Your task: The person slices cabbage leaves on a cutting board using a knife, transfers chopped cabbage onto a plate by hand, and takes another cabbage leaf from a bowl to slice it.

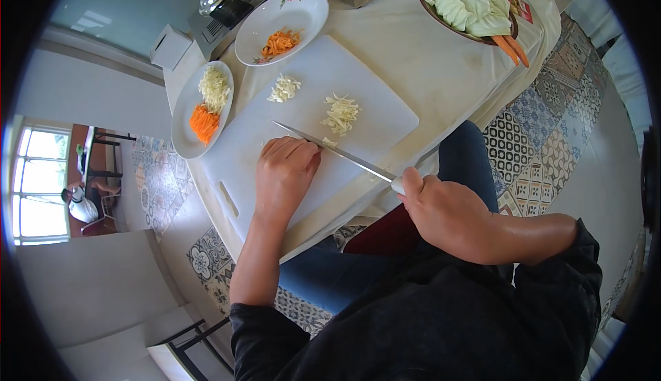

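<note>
My right hand (446,210) is wrapped round the light handle of a kitchen knife (351,159). Its long blade slants across a white cutting board (372,85), tip toward the far left. Against the near side of the blade, my left hand (286,167) rests on the board with fingers curled down; whatever they press on is mostly hidden. Small pale bits show by those fingers. Beyond the blade lie a pile of pale cut strips (341,114) and a smaller pile of chopped white pieces (284,88).
An oval plate (182,116) holds pale and orange shreds. A flowered white bowl (310,16) contains orange shreds. At the far right, cabbage leaves (468,2) and carrots (509,50) sit on a brown-rimmed plate (430,8). A seated person (82,205) is in the background.
</note>
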### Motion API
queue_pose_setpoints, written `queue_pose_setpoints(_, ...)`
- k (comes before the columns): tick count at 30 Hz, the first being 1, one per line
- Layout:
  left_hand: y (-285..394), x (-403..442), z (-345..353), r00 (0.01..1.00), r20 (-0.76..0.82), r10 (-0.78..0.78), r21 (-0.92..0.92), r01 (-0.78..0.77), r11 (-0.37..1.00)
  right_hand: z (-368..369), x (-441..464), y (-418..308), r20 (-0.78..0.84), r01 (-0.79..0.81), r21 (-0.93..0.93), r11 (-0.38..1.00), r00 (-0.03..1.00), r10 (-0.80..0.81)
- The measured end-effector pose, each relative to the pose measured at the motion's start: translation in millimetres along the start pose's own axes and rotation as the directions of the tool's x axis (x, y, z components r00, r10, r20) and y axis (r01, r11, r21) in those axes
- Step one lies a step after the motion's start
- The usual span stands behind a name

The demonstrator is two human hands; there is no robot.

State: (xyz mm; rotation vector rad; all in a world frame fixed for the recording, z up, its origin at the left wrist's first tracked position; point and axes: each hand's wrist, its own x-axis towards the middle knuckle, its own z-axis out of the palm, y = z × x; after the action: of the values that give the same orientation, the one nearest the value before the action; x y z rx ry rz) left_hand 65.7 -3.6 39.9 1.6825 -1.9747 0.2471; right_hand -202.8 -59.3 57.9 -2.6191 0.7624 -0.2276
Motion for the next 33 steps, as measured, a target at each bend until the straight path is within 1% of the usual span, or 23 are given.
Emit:
queue_pose_setpoints(5,-0.6,-0.5,-0.3,0.999,0.027,-0.019,0.000,0.019,1.000,2.9,0.2,-4.2,0.000,-0.024,0.052,0.998,1.000,0.024)
queue_pose_setpoints(11,-0.9,-0.9,0.9,1.000,0.004,-0.016,-0.023,0.016,1.000,8.4,-0.2,-10.0,-0.010,-0.062,-0.027,0.998,0.998,0.062)
queue_pose_setpoints(17,-1.1,-1.3,0.9,1.000,0.008,-0.024,-0.026,0.024,0.999,4.5,4.7,-12.4,0.027,-0.066,-0.027,0.997,0.997,0.067)
queue_pose_setpoints(23,-2.0,-1.4,3.2,1.000,-0.020,-0.009,-0.040,0.008,0.999,6.7,24.7,-8.9,0.085,-0.037,0.020,0.999,0.996,0.036)
queue_pose_setpoints(26,-3.3,-1.4,2.1,1.000,0.000,-0.030,-0.038,0.030,0.999,10.4,35.7,-7.6,0.107,-0.050,0.091,0.995,0.993,0.041)
queue_pose_setpoints(29,-3.4,-1.3,1.3,0.998,0.006,-0.056,-0.056,0.056,0.997,4.7,30.9,-6.0,0.098,-0.031,0.035,0.999,0.995,0.027)
queue_pose_setpoints(32,1.9,1.0,-1.6,0.999,-0.020,-0.041,-0.071,0.039,0.997,-0.2,19.7,3.4,0.077,-0.042,0.055,0.998,0.996,0.038)
queue_pose_setpoints(33,1.3,0.8,-0.6,0.999,-0.016,-0.040,-0.057,0.039,0.998,-5.0,18.3,6.5,0.076,-0.027,0.033,0.999,0.997,0.024)
